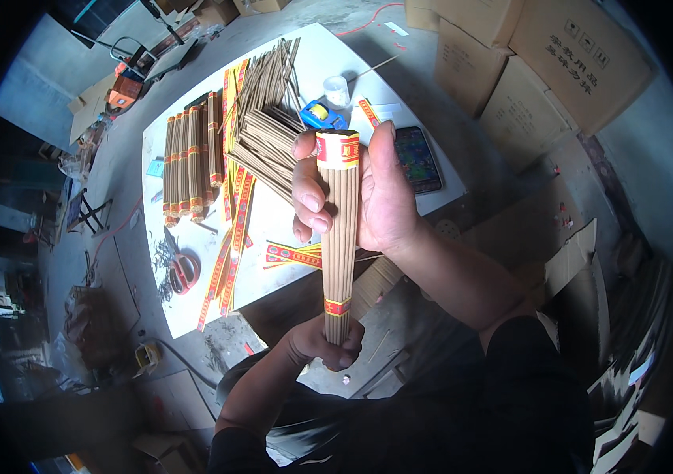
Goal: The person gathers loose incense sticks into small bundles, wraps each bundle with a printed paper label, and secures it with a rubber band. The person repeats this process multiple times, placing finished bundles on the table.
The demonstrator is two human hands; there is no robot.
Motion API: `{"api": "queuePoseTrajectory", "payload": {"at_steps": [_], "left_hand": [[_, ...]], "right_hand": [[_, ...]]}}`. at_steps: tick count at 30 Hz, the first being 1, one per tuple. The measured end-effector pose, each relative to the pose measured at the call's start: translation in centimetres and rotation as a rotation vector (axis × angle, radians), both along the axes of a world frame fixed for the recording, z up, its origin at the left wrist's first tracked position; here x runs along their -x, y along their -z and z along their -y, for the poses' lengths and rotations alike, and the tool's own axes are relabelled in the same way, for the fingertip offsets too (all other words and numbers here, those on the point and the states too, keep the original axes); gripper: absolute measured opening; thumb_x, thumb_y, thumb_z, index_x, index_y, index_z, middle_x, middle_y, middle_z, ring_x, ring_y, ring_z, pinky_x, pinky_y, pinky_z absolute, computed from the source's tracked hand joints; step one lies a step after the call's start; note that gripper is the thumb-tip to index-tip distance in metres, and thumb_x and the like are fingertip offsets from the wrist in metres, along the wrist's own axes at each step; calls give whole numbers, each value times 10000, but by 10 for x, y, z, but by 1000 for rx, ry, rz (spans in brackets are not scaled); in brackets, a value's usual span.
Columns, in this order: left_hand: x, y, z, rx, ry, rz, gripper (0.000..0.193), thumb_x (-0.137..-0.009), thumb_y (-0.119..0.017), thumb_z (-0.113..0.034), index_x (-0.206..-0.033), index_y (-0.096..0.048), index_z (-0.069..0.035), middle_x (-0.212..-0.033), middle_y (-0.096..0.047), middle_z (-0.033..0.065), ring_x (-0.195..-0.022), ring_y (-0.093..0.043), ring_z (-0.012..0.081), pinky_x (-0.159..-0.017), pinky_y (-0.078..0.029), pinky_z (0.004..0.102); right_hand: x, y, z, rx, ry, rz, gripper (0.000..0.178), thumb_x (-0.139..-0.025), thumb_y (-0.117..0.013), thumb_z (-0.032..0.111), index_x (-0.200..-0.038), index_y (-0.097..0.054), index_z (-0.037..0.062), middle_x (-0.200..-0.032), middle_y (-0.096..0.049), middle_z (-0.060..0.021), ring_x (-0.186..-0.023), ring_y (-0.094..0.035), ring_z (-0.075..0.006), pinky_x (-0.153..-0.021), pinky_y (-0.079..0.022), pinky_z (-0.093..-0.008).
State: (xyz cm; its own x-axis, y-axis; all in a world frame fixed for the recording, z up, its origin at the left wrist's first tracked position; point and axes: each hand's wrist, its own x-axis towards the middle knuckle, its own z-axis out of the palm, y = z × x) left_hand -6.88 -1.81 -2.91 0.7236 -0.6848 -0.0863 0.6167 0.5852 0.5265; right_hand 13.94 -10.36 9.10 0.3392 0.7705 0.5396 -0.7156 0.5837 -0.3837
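A bundle of brown incense sticks (340,229) stands nearly upright in front of me, with a broad red, yellow and white paper band near its top and a narrow red band lower down. My left hand (327,344) is closed around its bottom end. Higher up, my right hand (388,197) cradles the bundle, fingers curled behind it to the left side and thumb raised on the right. Behind it on the white table (273,288) lie loose incense sticks (269,146) and printed red-and-yellow paper strips (230,245). Finished-looking banded bundles (186,162) are stacked at the left.
Red-handled scissors (184,271) lie at the table's near left. A blue tape dispenser (322,116), a clear cup (336,92) and a phone (417,160) sit toward the right. Cardboard boxes (526,110) are piled at the far right, and cardboard pieces (581,292) stand beside me.
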Motion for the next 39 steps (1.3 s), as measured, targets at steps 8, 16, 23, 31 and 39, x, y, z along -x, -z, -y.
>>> {"api": "queuePoseTrajectory", "payload": {"at_steps": [8, 16, 23, 31, 39], "left_hand": [[1, -1, 1, 6, -1, 8, 364, -779, -756, 84, -753, -423, -61, -585, -454, 45, -481, -451, 167, -442, -346, 297], [0, -4, 0, -38, -11, -7, 364, -777, -749, 89, -746, -419, -62, -590, -447, 39, -490, -448, 161, -446, -347, 291], [-6, -21, -1, -392, -168, -5, 306, -817, -738, 69, -768, -468, -67, -629, -504, 20, -512, -516, 119, -453, -403, 276], [-15, -22, 3, -831, -353, 76, 221, -885, -773, -57, -800, -569, -60, -657, -581, -6, -573, -551, 78, -537, -439, 270], [-13, -21, 4, -987, -440, 117, 114, -918, -747, -88, -895, -653, -27, -712, -592, -25, -644, -542, 58, -595, -460, 278]], "right_hand": [[2, -7, 7, 74, 100, 103, 465, -1091, -437, 501, -1303, -523, 96, -891, -549, -38, -694, -538, -124, -745, -538, -399], [-2, -4, 5, 22, 30, 65, 365, -1086, -506, 393, -1293, -537, 93, -917, -555, -48, -740, -542, -142, -775, -538, -425], [-5, -12, 8, 132, 227, 105, 466, -1088, -460, 423, -1387, -512, 69, -978, -595, -80, -781, -585, -178, -790, -534, -410], [-17, 1, 8, 85, 160, 58, 557, -1100, -330, 573, -1287, -559, 101, -883, -588, -54, -680, -563, -156, -686, -496, -366], [-26, -4, 12, 289, 32, -76, 814, -990, -241, 808, -943, -615, 87, -695, -570, -70, -609, -558, -237, -649, -475, -394]]}}
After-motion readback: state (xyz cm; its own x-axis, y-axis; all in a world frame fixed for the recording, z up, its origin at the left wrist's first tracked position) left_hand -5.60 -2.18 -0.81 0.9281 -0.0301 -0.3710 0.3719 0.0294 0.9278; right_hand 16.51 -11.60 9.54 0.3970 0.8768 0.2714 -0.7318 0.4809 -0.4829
